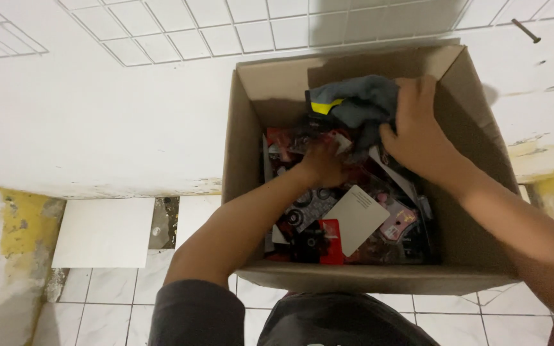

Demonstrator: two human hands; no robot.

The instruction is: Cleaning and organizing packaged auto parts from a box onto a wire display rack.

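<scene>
Head view: right hand (421, 128) bunches its grip on grey cloth (360, 102) at cardboard box (469, 256) back wall, left hand (322, 163) digs among red packets (328, 240) mid-box, grip hidden; best lift cloth straight up, packets pinned.

A dark grey short-sleeved shirt covers the person, leaving both forearms and the 2 hands bare.
</scene>
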